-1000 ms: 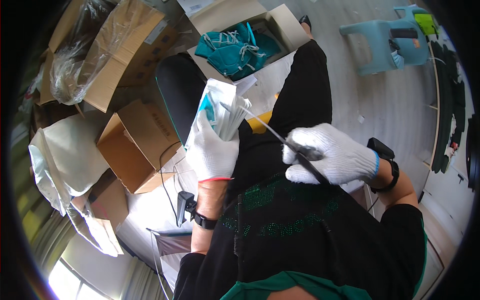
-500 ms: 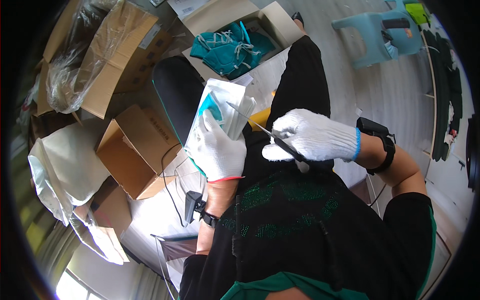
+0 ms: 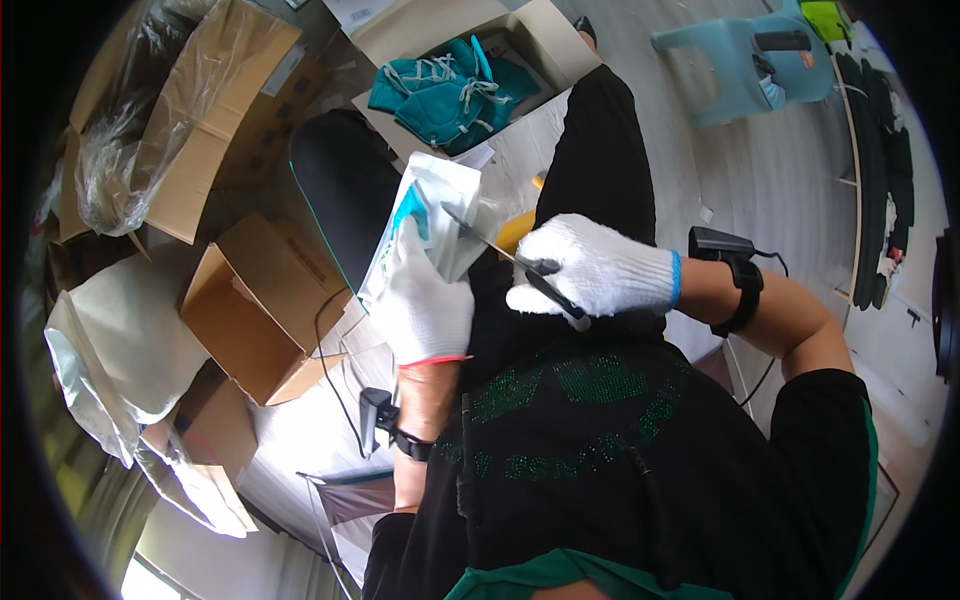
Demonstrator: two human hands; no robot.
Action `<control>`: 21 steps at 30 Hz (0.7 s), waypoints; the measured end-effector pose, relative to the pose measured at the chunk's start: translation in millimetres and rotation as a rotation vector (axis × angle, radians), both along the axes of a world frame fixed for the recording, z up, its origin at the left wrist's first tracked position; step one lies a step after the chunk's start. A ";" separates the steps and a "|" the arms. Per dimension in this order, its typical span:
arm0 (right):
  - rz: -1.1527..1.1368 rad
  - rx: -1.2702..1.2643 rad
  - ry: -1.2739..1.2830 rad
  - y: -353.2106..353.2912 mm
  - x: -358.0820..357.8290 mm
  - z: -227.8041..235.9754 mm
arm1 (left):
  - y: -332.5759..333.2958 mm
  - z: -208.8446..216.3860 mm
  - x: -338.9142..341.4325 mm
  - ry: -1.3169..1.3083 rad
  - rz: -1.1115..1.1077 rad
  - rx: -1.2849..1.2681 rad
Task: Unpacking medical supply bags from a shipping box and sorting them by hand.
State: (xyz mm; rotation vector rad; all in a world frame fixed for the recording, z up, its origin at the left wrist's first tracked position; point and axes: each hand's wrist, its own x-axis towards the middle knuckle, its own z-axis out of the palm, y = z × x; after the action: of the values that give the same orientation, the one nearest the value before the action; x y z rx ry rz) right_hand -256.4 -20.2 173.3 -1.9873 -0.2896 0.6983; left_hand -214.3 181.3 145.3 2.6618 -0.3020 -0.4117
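White mask pouches (image 3: 452, 178), with a piece of teal face mask (image 3: 411, 210) showing at the front, stand tilted above a seated person's lap, gripped from below by the gloved left hand (image 3: 425, 300). One digit presses flat along the front; the others are hidden behind the bundle, and how they sit cannot be told. Opposite, the gloved right hand (image 3: 590, 268) curls its fingers together and pinches a slim, pointed blade (image 3: 486, 240) by its black handle (image 3: 553, 291) (knife or closed scissors, the view does not settle which). Its tip lies over the pouch face; whether it touches is unclear. The danger looks plain: a slip on the slick wrapping could drive the point into the left glove or the leg beneath, while too deep a stroke could slit the mask. A loose grip could let pouches slide apart. Beyond the knees, more teal masks (image 3: 445, 105) fill an open carton (image 3: 566, 45); a brown cardboard box (image 3: 300, 255) tips open at left.
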 end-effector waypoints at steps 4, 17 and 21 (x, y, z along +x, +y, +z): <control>-0.037 -0.121 0.102 6.8 -12.0 -2.4 | 14.2 4.1 25.0 0.101 0.016 -0.074; -0.140 -0.276 0.446 5.8 6.1 29.2 | -4.7 11.6 14.7 0.083 -0.075 0.043; -0.103 -0.240 0.498 6.6 12.9 12.7 | -3.0 4.2 2.9 -0.018 -0.144 0.052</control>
State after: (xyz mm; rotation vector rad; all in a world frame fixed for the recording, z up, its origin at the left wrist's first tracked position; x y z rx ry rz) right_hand -243.5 -13.6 186.1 -1.9546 0.2027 1.1700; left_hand -211.5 178.3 149.5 2.7052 -0.4971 -0.4465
